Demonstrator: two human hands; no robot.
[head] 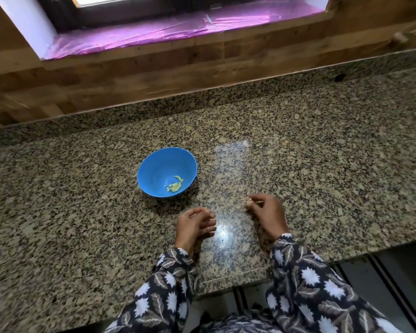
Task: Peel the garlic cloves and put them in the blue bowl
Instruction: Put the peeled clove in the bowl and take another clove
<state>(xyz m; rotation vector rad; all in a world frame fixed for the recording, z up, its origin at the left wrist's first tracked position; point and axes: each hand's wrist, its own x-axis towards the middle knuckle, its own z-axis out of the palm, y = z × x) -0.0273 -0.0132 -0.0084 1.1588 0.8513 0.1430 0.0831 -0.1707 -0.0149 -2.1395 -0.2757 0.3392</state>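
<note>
Speckled granite counter (322,145) fills the room's near side, backed by a wood-panelled wall (130,68) and one window sill lined with pink foil (178,27). Two leaf-print sleeves (305,280) reach in. One blue bowl (154,169) stands unobstructed just beyond the hands, holding a few peeled garlic pieces (174,186), too small to count. The left hand (195,227) curls, contents unclear; the right hand (267,212) pinches one garlic clove (248,200).

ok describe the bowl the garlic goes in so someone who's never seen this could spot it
Find the speckled granite counter below the pink-lined window ledge. The blue bowl sits on it left of centre, just beyond the left hand. It is the only container there, bright blue against the stone, with a few pale garlic pieces at its bottom.
</note>
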